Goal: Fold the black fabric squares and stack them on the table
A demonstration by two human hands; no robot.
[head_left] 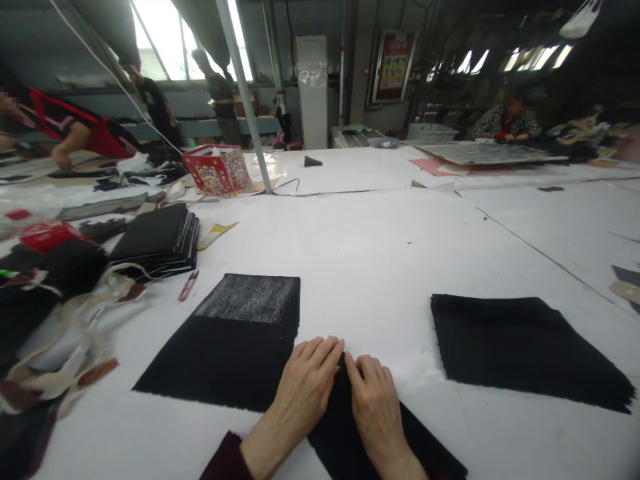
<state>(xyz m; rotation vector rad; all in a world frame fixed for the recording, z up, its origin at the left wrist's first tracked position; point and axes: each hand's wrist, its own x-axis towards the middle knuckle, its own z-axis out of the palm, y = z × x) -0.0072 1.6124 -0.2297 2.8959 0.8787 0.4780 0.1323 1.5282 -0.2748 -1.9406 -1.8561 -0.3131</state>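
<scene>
Both my hands rest on a black fabric piece [345,440] lying on the white table [380,253] in front of me. My left hand [305,387] lies flat with fingers stretched along the piece's left edge. My right hand [375,400] lies beside it, fingers extended and pressed down on the piece's top end. Just left of my hands sits a stack of black fabric pieces [230,340], its top partly greyish. Another black fabric stack [525,347] lies to the right, apart from my hands.
Small pink snips [189,285] lie beside a folded black pile [157,240]. Bags and straps [60,320] crowd the left edge. A red patterned box [217,169] and a slanted pole [245,93] stand farther back. Other people work at far left and far right.
</scene>
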